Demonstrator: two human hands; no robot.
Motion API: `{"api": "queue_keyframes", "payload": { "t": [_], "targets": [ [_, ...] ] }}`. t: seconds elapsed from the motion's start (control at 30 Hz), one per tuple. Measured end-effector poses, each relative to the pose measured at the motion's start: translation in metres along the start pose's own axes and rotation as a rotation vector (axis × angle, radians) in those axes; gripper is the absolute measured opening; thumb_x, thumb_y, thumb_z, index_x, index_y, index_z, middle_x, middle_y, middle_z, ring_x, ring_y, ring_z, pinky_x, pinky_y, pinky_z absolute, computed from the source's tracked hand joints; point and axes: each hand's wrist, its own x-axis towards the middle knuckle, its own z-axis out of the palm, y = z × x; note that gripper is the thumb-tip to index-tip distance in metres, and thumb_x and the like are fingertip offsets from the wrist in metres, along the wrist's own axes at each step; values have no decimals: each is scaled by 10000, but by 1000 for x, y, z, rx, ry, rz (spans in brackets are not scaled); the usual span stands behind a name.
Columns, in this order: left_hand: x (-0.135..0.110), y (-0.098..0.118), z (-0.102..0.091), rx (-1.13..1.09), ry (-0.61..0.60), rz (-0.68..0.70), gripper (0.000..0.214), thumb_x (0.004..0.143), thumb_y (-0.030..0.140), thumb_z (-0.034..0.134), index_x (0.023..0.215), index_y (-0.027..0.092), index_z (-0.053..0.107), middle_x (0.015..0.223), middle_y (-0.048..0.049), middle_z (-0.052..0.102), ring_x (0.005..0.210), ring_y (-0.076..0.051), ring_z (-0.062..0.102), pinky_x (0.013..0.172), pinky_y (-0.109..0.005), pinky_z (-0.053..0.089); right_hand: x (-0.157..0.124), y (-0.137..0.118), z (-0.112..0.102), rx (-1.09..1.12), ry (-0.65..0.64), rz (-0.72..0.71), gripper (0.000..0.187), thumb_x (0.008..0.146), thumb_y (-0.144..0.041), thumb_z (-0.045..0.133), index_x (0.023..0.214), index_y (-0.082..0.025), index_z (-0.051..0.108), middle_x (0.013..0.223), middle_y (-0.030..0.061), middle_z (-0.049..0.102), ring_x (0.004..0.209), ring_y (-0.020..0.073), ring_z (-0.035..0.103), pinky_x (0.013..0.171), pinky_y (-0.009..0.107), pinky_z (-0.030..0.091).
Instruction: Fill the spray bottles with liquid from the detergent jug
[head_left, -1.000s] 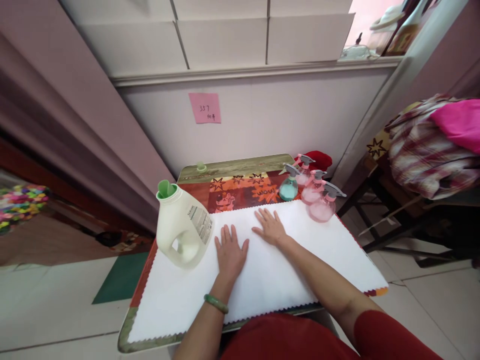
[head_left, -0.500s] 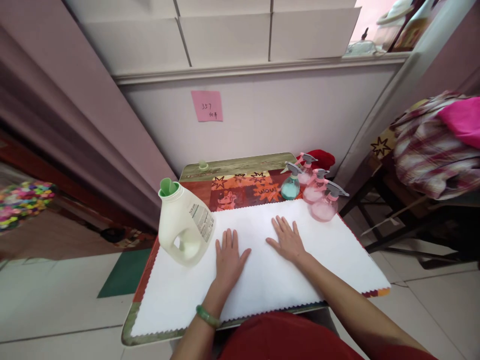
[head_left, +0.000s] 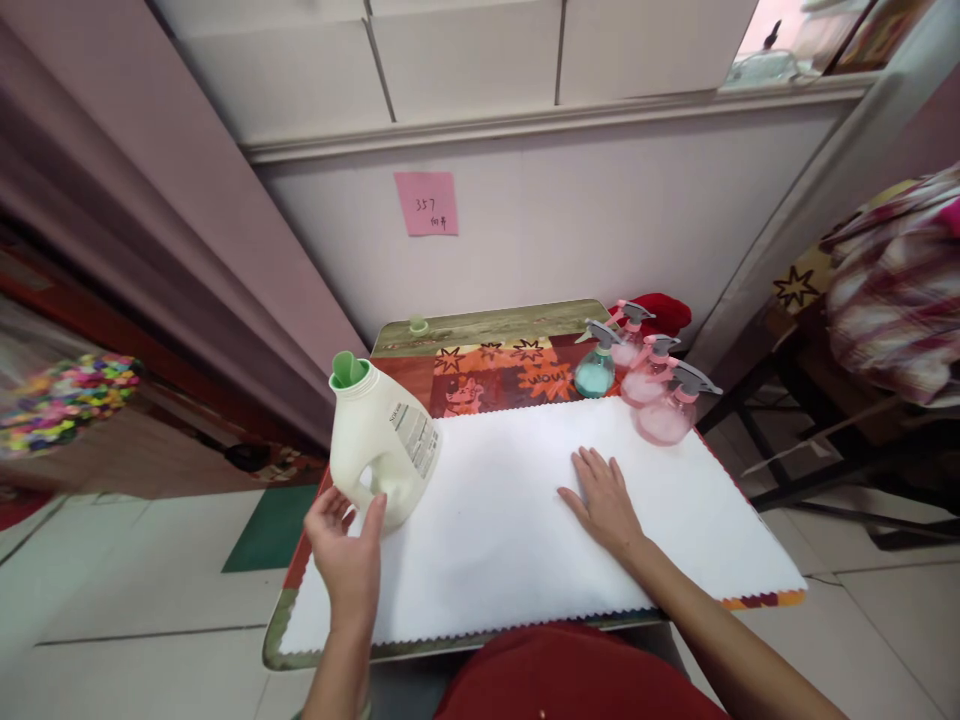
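Observation:
At the left of the table stands a cream detergent jug with a green spout in its uncapped mouth and a printed label on its right side. My left hand is at the near side of its handle, thumb and curled fingers apart around the lower handle; I cannot tell whether they touch it. My right hand lies flat, fingers together and thumb out, on a white cloth with a zigzag edge. Beyond it, at the right, are a teal spray bottle and several pink spray bottles.
A small green cap sits at the table's far left corner. Behind the table, a pink note is stuck on the white panel. A red item lies behind the bottles. Plaid fabric rests on a stool at the right.
My left hand has lifted off the cloth and moved left to the jug's handle. My right hand still lies on the cloth, its fingers closer together. The whole view has shifted slightly.

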Motion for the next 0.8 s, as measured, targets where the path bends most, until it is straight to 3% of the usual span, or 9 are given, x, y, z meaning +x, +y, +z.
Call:
{"api": "queue_keyframes", "payload": {
  "t": [0.07, 0.17, 0.27, 0.37, 0.47, 0.57, 0.7, 0.8],
  "targets": [
    [13, -1, 2, -65, -101, -147, 651, 723, 532, 793, 1217, 155, 598, 1151, -113, 694, 1050, -274, 670, 966, -461, 516, 2, -2, -1, -6, 7, -4, 689, 1040, -580, 376, 1510, -87, 479, 1576, 211, 484, 1509, 352, 380, 1245, 565, 227],
    [25, 4, 2, -73, -243, -247, 566, 682, 530, 821, 1079, 147, 694, 1021, -80, 738, 963, -257, 676, 909, -397, 514, 1, -1, -1, 2, 38, -23, 659, 1049, -550, 378, 1507, -87, 476, 1561, 210, 504, 1503, 338, 394, 1243, 559, 238],
    [30, 20, 5, -171, -355, -343, 512, 606, 485, 879, 942, 131, 725, 911, -72, 748, 903, -242, 676, 875, -358, 504, 0, 1, 0, 3, 69, -33, 647, 1046, -539, 397, 1498, -84, 486, 1545, 215, 520, 1493, 346, 408, 1235, 566, 252],
    [24, 43, 22, -369, -492, -435, 488, 579, 425, 912, 914, 130, 715, 855, -72, 747, 853, -225, 682, 859, -352, 512, -1, 2, 3, 1, 84, -36, 643, 1042, -536, 410, 1492, -85, 493, 1541, 216, 524, 1482, 355, 422, 1229, 572, 260],
    [5, 69, 58, -582, -579, -416, 512, 644, 381, 881, 1062, 156, 689, 1015, -101, 762, 996, -249, 703, 952, -385, 510, -1, 3, 5, 2, 92, -41, 638, 1041, -535, 411, 1491, -90, 495, 1541, 215, 524, 1476, 361, 430, 1223, 580, 268],
    [-25, 88, 107, -630, -688, -317, 427, 740, 346, 796, 1101, 169, 650, 1165, -142, 734, 1178, -285, 663, 1043, -420, 477, -1, 3, 7, 9, 104, -47, 630, 1040, -534, 416, 1499, -111, 490, 1541, 209, 526, 1477, 357, 429, 1218, 581, 275],
    [-69, 96, 167, -628, -650, -217, 468, 843, 334, 695, 1273, 207, 561, 1330, -137, 650, 1324, -255, 572, 1131, -403, 411, -1, 4, 8, 11, 119, -53, 620, 1041, -524, 427, 1498, -110, 489, 1532, 205, 538, 1476, 352, 433, 1222, 574, 269],
    [-87, 96, 190, -527, -611, -122, 550, 865, 309, 683, 1371, 206, 493, 1371, -146, 605, 1375, -264, 518, 1163, -413, 372, -1, 4, 9, 4, 121, -55, 623, 1044, -528, 420, 1490, -100, 495, 1536, 204, 533, 1468, 352, 442, 1226, 573, 262]
  ]
}}
